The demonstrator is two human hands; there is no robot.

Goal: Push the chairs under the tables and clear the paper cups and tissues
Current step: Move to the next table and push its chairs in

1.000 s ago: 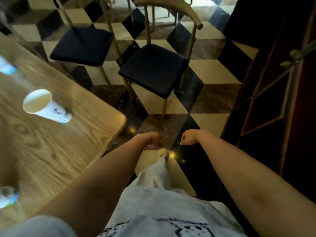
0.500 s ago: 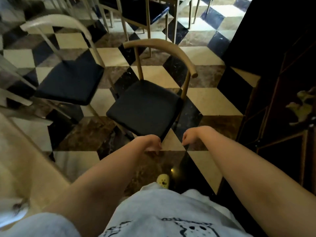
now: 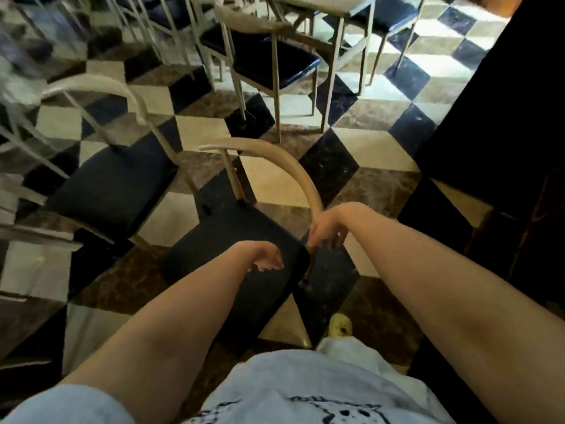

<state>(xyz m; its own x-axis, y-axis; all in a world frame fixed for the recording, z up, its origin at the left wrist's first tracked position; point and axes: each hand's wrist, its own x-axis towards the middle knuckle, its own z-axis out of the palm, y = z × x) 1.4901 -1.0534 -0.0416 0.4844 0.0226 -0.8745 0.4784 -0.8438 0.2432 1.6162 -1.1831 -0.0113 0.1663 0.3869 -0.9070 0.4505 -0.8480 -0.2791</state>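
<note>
Right below you sits the black-cushioned chair with the curved beige wooden backrest (image 3: 235,255), out on the checkered tile floor (image 3: 360,154). Your right hand (image 3: 325,232) is clamped on its backrest end; your left hand (image 3: 264,260) hovers loosely curled, holding nothing.

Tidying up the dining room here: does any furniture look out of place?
Yes. Two black-cushioned chairs, the nearest chair and the chair on the left, stand askew on the open floor, not under a table. The right hand grips the nearest one's backrest.

glossy checkered floor (image 3: 360,148), dark wall (image 3: 504,102)
</note>
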